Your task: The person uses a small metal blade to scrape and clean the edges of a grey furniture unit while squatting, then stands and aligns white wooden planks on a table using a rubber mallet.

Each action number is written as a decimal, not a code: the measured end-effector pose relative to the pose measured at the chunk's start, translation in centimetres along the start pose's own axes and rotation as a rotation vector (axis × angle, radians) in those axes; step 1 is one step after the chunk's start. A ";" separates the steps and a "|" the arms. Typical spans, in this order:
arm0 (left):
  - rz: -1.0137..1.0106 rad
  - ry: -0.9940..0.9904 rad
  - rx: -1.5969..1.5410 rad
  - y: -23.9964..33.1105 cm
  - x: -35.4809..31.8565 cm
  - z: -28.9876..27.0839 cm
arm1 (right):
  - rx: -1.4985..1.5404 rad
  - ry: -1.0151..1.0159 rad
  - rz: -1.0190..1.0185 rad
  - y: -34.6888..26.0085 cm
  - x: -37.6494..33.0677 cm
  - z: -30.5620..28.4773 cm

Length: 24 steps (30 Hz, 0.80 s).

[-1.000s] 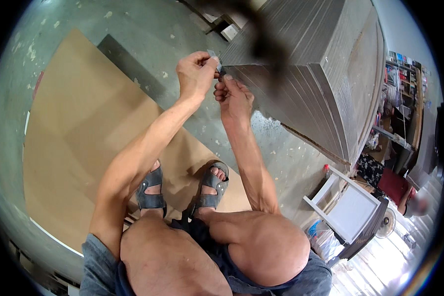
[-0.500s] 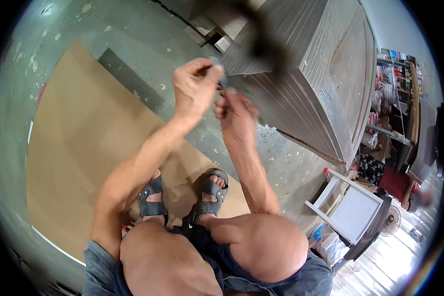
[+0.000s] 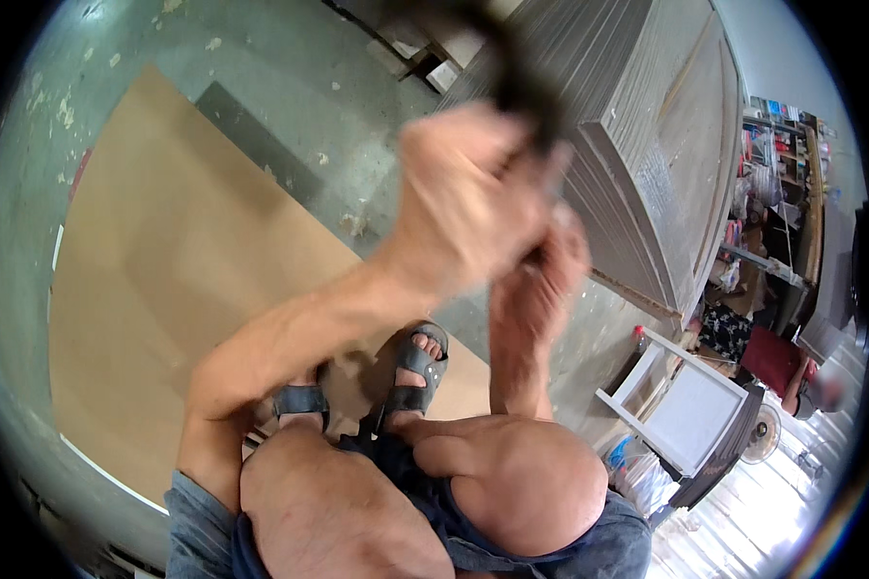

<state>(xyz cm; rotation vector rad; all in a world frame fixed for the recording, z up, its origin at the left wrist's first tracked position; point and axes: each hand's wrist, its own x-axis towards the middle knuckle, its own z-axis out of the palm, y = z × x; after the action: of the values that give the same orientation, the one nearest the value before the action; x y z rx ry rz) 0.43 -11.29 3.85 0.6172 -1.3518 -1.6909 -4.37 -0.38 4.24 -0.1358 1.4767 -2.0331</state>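
My left hand (image 3: 468, 198) is raised in front of the stack of grey sheets (image 3: 647, 183), its fingers curled in and smeared by motion. Just below and to its right is my right hand (image 3: 541, 280), also closed, with its fingertips close against the left one's. Whatever small thing sits between the fingers is hidden by the hands and the blur. Under my sandals (image 3: 420, 367) lies a large brown flat sheet (image 3: 183, 280) on the floor.
A dark blurred shape (image 3: 521, 82) hangs near the top. To the right stand a white frame-like stool (image 3: 690, 410), a fan (image 3: 763, 431) and cluttered shelves (image 3: 772, 193). Another person (image 3: 792, 376) is at the far right. The green floor (image 3: 280, 58) is paint-spotted.
Both hands have moved right and closer to me, and the left now overlaps the right more. The small greyish thing seen between the fingers before is now hidden.
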 end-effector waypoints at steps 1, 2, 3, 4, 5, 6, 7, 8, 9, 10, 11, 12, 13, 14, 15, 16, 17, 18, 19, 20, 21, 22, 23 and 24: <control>0.231 -0.038 0.042 2.1 0.1 0.7 | 0.011 -0.005 -0.071 -2.0 -1.1 0.5; 0.262 -0.032 0.011 2.9 0.4 1.0 | -0.009 -0.027 -0.079 -2.7 -1.3 0.8; 0.301 -0.026 -0.021 4.0 0.7 1.0 | -0.029 -0.054 -0.094 -3.4 -1.6 1.3; 0.192 -0.030 -0.049 2.1 0.3 -0.1 | -0.068 -0.044 -0.087 -3.6 -1.7 1.6; 0.071 -0.014 -0.112 0.9 0.2 -1.1 | -0.133 -0.024 -0.024 -2.7 -1.2 1.7; -0.061 -0.001 -0.187 0.2 0.4 -1.2 | -0.171 -0.001 0.062 -1.5 -0.4 0.9; -0.226 0.077 -0.208 0.0 -0.1 -0.6 | -0.150 -0.013 0.122 -0.5 0.5 -0.2; -0.248 0.078 -0.207 0.1 0.0 -0.7 | -0.018 -0.111 0.172 0.2 1.0 -1.2; -0.276 0.083 -0.210 0.2 0.1 -1.2 | -0.004 -0.103 0.180 0.2 1.0 -0.9; -0.303 0.087 -0.214 0.4 0.1 -1.4 | 0.010 -0.094 0.186 0.0 1.0 -0.5; -0.297 0.090 -0.242 0.9 -0.1 -1.2 | 0.022 -0.086 0.192 -0.2 0.8 -0.2; -0.266 0.086 -0.237 1.4 0.3 -1.0 | 0.016 -0.106 0.173 -0.7 0.9 0.1; -0.236 0.082 -0.233 2.0 0.7 -0.7 | 0.009 -0.126 0.154 -1.1 0.9 0.4; -0.205 0.078 -0.229 2.4 1.1 -0.2 | 0.000 -0.146 0.135 -1.6 1.0 0.6; -0.186 0.077 -0.225 2.6 1.3 0.0 | 0.006 -0.160 0.117 -2.0 1.0 0.9; -0.167 0.077 -0.222 2.7 1.7 0.2 | 0.011 -0.174 0.100 -2.4 1.1 1.1; -0.148 0.078 -0.218 2.9 2.0 0.5 | 0.016 -0.188 0.083 -2.8 1.2 1.4; -0.143 0.072 -0.240 3.1 2.2 0.9 | 0.027 -0.189 0.073 -3.2 1.2 1.6; -0.137 0.068 -0.261 3.6 2.5 1.2 | 0.038 -0.191 0.063 -3.7 1.2 1.9; -0.131 0.065 -0.283 3.9 2.8 1.5 | 0.049 -0.194 0.054 -4.1 1.3 2.1; -0.101 0.049 -0.273 3.8 3.1 1.6 | 0.047 -0.190 0.049 -4.3 1.4 2.3; -0.104 0.030 -0.275 3.7 3.2 1.6 | 0.076 -0.182 0.057 -4.2 1.6 2.2; -0.106 0.012 -0.278 3.6 3.3 1.5 | 0.104 -0.175 0.064 -3.9 1.8 2.0; -0.101 -0.002 -0.274 3.7 3.4 1.3 | 0.137 -0.177 0.074 -3.6 2.1 2.0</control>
<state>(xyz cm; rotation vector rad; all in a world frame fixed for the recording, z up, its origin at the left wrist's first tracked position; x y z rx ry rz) -1.17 -13.62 8.17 0.5316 -1.0791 -1.9173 -6.71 -2.41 7.62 -0.1968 1.2139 -2.0003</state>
